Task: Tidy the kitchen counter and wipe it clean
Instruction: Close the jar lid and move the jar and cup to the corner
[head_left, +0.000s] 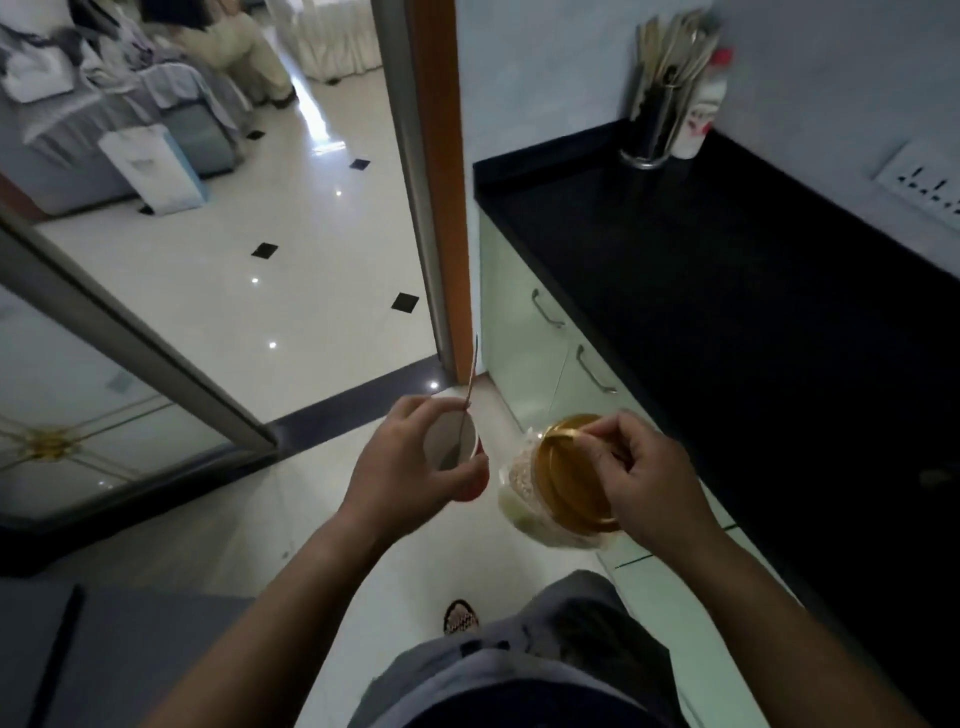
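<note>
My left hand (400, 467) grips a red paper cup (451, 441) with a white inside; a thin spoon or stirrer (471, 374) stands in it, its handle sticking up. My right hand (644, 478) holds a clear jar (524, 499) by its gold lid (566, 467), tilted on its side. Both are carried in the air over the floor, left of the black kitchen counter (727, 291). The counter stretches along the right wall.
At the counter's far end stand a metal utensil holder (655, 104) and a white bottle with a red cap (701, 109). A wall socket (924, 182) is on the right. Pale green cabinet doors (524, 322) lie below. A doorway with a wooden frame (439, 182) opens left.
</note>
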